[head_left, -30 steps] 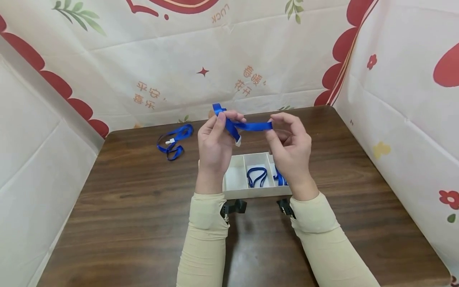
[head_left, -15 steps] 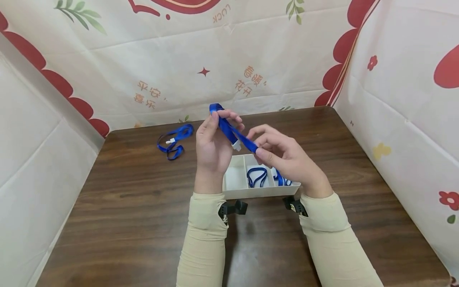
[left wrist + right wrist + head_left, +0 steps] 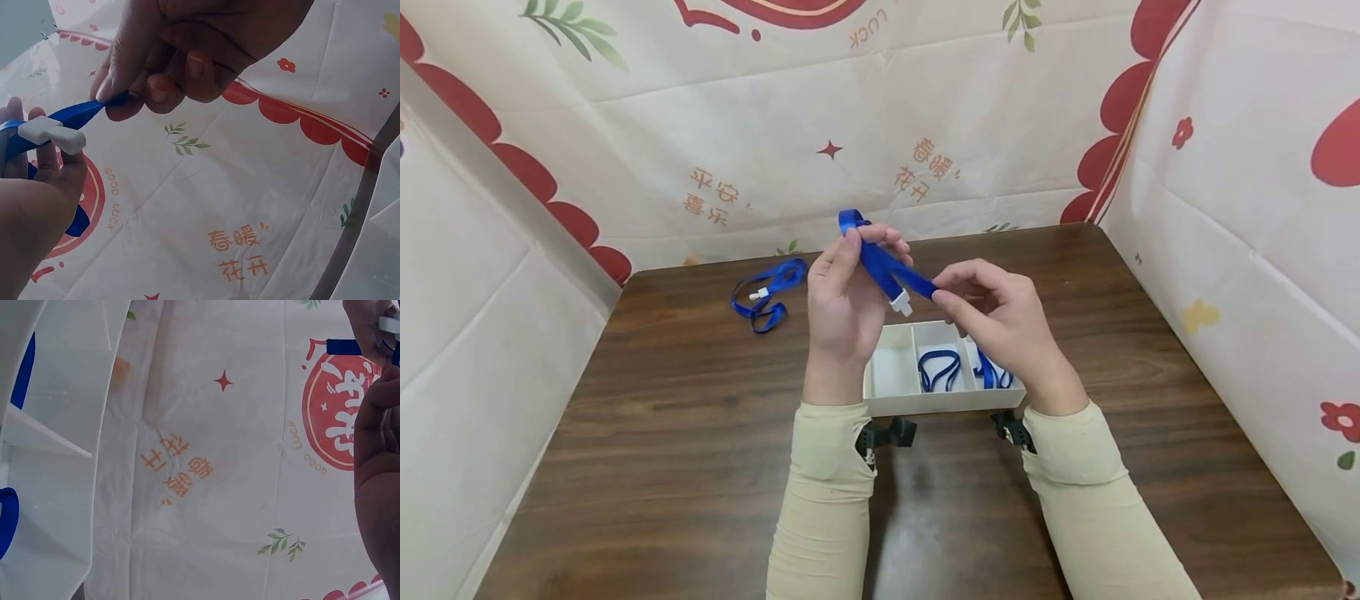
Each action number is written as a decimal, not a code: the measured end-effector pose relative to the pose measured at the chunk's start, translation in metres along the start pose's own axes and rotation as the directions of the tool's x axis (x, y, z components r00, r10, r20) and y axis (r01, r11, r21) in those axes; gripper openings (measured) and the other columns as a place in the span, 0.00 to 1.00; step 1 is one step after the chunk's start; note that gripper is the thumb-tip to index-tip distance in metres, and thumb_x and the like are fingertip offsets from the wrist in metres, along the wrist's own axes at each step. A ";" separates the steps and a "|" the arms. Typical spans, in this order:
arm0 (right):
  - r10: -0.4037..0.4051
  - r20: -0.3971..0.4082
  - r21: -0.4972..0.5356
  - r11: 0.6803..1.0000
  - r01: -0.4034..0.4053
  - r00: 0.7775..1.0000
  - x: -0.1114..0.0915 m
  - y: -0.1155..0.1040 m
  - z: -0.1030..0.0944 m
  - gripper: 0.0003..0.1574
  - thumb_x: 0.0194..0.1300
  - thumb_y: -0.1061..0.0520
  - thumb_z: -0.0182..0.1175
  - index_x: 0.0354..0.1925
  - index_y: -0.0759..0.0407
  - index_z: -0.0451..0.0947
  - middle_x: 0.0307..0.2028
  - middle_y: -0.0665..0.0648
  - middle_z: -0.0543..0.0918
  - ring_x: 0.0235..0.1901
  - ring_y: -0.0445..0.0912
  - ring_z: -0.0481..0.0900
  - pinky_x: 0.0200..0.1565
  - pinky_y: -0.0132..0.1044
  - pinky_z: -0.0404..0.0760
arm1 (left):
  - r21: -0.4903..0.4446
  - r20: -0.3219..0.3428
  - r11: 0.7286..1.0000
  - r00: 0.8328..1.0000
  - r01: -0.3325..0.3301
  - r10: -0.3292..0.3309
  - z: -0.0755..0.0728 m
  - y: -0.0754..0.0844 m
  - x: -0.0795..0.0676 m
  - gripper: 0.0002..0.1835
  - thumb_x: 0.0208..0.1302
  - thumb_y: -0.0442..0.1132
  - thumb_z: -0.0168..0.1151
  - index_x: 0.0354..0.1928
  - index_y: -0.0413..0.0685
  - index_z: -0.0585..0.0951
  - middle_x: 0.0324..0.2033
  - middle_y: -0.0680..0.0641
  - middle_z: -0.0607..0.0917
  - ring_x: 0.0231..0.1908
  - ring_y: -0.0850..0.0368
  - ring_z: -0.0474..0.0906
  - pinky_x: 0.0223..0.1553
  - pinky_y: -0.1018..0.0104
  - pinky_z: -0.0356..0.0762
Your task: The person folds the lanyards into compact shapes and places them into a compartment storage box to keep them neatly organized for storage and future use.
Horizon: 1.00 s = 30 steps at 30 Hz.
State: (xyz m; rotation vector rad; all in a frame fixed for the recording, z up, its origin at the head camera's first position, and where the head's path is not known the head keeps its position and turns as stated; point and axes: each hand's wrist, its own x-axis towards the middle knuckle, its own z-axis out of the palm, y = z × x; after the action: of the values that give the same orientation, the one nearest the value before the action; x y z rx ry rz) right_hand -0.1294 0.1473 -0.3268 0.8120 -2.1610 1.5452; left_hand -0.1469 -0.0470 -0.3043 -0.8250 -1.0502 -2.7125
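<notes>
A blue lanyard [image 3: 877,265] with a white plastic clip [image 3: 901,303] is held up between both hands, above the white box. My left hand [image 3: 847,312] pinches its folded strap between thumb and fingers, a loop standing out past the fingertips. With thumb and forefinger, my right hand [image 3: 996,312] pinches the strap's other end, to the right of the clip. In the left wrist view the strap [image 3: 78,117] runs taut between the two hands, the clip [image 3: 53,134] lying across the left fingers. The right wrist view shows the right hand [image 3: 381,437] only in part.
Below the hands stands a white divided box [image 3: 925,403]. One blue lanyard [image 3: 942,356] lies in its middle compartment, another [image 3: 988,372] in the right one. A further blue lanyard [image 3: 786,273] with a white clip rests on the brown table [image 3: 685,433], at back left.
My right hand has swung down and slightly left, then up a little, bringing its strap end nearer the clip. The left hand keeps hold of the lanyard, almost in place.
</notes>
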 end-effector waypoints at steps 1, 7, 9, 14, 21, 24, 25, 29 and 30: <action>-0.012 0.003 -0.001 1.000 0.012 1.000 0.000 0.000 0.000 0.13 0.67 0.73 0.68 0.49 0.65 0.85 0.36 0.61 0.89 0.26 0.40 0.82 0.32 0.29 0.85 | 0.008 -0.003 1.000 1.000 0.004 -0.004 0.000 0.000 0.000 0.20 0.85 0.44 0.50 0.44 0.53 0.92 0.41 0.52 0.92 0.46 0.55 0.85 0.54 0.61 0.82; -0.082 0.039 -0.033 0.996 0.083 0.996 0.003 0.001 -0.003 0.12 0.68 0.73 0.66 0.46 0.65 0.88 0.37 0.60 0.89 0.30 0.40 0.81 0.34 0.28 0.85 | 0.086 -0.028 0.996 0.999 0.018 -0.016 0.002 0.002 0.002 0.23 0.85 0.39 0.45 0.43 0.54 0.92 0.41 0.53 0.93 0.43 0.54 0.86 0.55 0.61 0.81; -0.084 0.038 -0.041 0.996 0.085 0.996 0.004 0.000 -0.004 0.12 0.68 0.73 0.66 0.47 0.65 0.88 0.36 0.60 0.89 0.30 0.40 0.81 0.35 0.27 0.85 | 0.096 -0.030 0.995 0.999 0.023 -0.020 0.003 0.003 0.003 0.23 0.85 0.39 0.45 0.43 0.55 0.92 0.41 0.53 0.93 0.43 0.54 0.86 0.55 0.61 0.80; -0.080 0.043 -0.030 0.996 0.081 0.996 0.003 -0.001 -0.003 0.16 0.63 0.75 0.69 0.49 0.66 0.85 0.38 0.60 0.89 0.31 0.39 0.82 0.36 0.27 0.85 | 0.112 -0.029 0.993 0.999 0.032 -0.029 0.004 0.005 0.003 0.23 0.85 0.39 0.44 0.43 0.56 0.92 0.42 0.54 0.93 0.44 0.55 0.86 0.54 0.61 0.81; -0.166 0.060 -0.014 0.986 0.167 0.984 0.005 0.003 0.002 0.22 0.54 0.77 0.75 0.47 0.66 0.86 0.41 0.60 0.88 0.32 0.40 0.84 0.38 0.28 0.87 | 0.114 -0.022 0.993 1.000 0.014 -0.011 0.003 0.007 0.005 0.22 0.85 0.41 0.45 0.44 0.56 0.92 0.42 0.54 0.92 0.43 0.55 0.85 0.52 0.60 0.82; -0.204 -0.007 -0.042 0.978 0.204 0.979 0.005 0.004 0.005 0.20 0.54 0.78 0.75 0.45 0.67 0.86 0.41 0.62 0.88 0.32 0.39 0.84 0.39 0.26 0.86 | 0.110 -0.029 0.994 1.000 0.013 -0.010 0.003 0.007 0.006 0.22 0.85 0.41 0.45 0.44 0.56 0.92 0.42 0.54 0.92 0.43 0.55 0.86 0.53 0.61 0.82; -0.212 -0.039 -0.050 0.976 0.210 0.976 0.005 0.004 0.006 0.19 0.54 0.78 0.74 0.44 0.68 0.86 0.41 0.62 0.89 0.33 0.38 0.84 0.39 0.26 0.86 | 0.111 -0.035 0.994 0.999 0.015 -0.011 0.002 0.006 0.005 0.23 0.86 0.40 0.45 0.44 0.56 0.92 0.42 0.54 0.92 0.44 0.55 0.85 0.54 0.60 0.81; -0.222 -0.238 -0.045 0.975 0.218 0.946 0.004 0.003 0.011 0.15 0.56 0.79 0.71 0.42 0.71 0.86 0.40 0.67 0.89 0.34 0.36 0.85 0.41 0.25 0.86 | 0.107 -0.048 0.994 0.999 0.029 -0.024 0.002 0.002 0.004 0.24 0.86 0.40 0.44 0.44 0.56 0.92 0.43 0.53 0.92 0.45 0.53 0.84 0.57 0.59 0.78; -0.222 -0.293 -0.042 0.975 0.219 0.930 0.005 0.003 0.013 0.13 0.58 0.79 0.71 0.42 0.72 0.86 0.40 0.67 0.89 0.34 0.35 0.85 0.40 0.26 0.86 | 0.105 -0.045 0.994 0.999 0.034 -0.030 0.002 0.000 0.004 0.23 0.86 0.40 0.44 0.44 0.56 0.92 0.43 0.54 0.92 0.46 0.53 0.84 0.58 0.59 0.77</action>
State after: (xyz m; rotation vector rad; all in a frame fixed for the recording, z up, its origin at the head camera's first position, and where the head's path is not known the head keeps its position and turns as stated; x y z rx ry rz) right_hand -0.1344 0.1346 -0.3303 0.7384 -1.7952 1.4386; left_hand -0.1496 -0.0449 -0.3006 -0.7350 -1.1963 -2.6606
